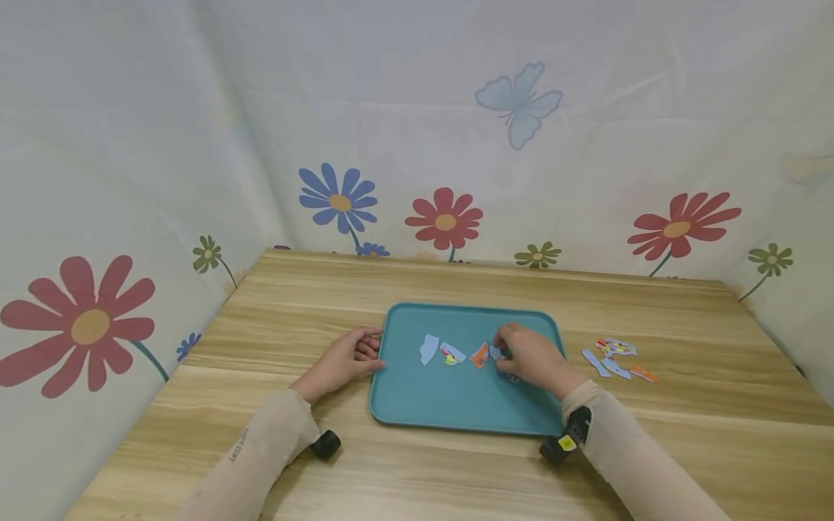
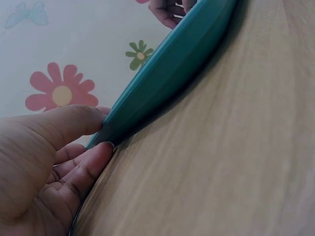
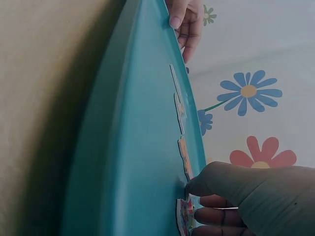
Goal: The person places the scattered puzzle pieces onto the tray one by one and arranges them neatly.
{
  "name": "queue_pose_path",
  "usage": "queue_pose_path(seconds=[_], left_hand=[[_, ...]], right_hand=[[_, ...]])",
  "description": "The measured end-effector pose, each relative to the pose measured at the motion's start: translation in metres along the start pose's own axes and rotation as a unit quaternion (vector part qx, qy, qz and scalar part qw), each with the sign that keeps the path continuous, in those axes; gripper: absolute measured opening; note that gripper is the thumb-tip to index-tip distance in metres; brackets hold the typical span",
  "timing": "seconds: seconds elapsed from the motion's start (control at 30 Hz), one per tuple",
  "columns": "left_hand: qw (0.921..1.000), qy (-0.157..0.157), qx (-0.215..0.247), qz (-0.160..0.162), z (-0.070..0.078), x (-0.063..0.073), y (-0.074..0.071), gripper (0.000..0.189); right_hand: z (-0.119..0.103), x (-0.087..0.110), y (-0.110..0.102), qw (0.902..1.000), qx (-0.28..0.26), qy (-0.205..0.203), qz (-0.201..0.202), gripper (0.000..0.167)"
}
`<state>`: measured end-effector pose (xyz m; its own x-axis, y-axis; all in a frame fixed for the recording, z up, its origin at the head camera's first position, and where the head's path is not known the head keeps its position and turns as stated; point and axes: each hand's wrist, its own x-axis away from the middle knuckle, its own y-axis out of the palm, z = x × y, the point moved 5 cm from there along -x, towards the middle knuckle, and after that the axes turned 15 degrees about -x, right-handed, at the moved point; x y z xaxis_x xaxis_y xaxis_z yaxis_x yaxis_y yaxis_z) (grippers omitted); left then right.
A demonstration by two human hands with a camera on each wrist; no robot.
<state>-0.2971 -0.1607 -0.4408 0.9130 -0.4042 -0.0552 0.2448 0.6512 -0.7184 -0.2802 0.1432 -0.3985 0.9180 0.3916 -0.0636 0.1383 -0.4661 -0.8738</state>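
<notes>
A teal tray lies on the wooden table. My left hand holds its left edge, thumb and fingers at the rim. Over the tray's right half, my right hand pinches a pale blue puzzle piece, partly hidden by the fingers. Left of it, in a rough row on the tray, are an orange piece, a pale blue piece with colourful print and a plain pale blue piece. Another printed piece lies under my right hand, mostly covered in the head view.
Several loose puzzle pieces lie on the table right of the tray, among them an orange one and a narrow pale blue one. A flower-printed cloth hangs behind the table and along its left side.
</notes>
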Motion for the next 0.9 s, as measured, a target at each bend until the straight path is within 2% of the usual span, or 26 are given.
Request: queue_pose_path(seconds=[0.37,0.73,0.9], left_hand=[[1.0,-0.004,0.0,-0.002,0.001,0.001,0.0,0.061],[1.0,-0.008,0.002,-0.004,0.004,0.003,-0.002,0.061],[1.0,-0.005,0.004,-0.006,0.005,0.003,-0.003,0.062]], right_hand=[[0.001,0.004,-0.008,0.9999,-0.01,-0.002,0.005,0.026],[-0.002,0.015,-0.032,0.996,-0.019,-0.07,0.052,0.025],[0.001,0.02,-0.044,0.997,-0.014,-0.057,0.051,0.028]])
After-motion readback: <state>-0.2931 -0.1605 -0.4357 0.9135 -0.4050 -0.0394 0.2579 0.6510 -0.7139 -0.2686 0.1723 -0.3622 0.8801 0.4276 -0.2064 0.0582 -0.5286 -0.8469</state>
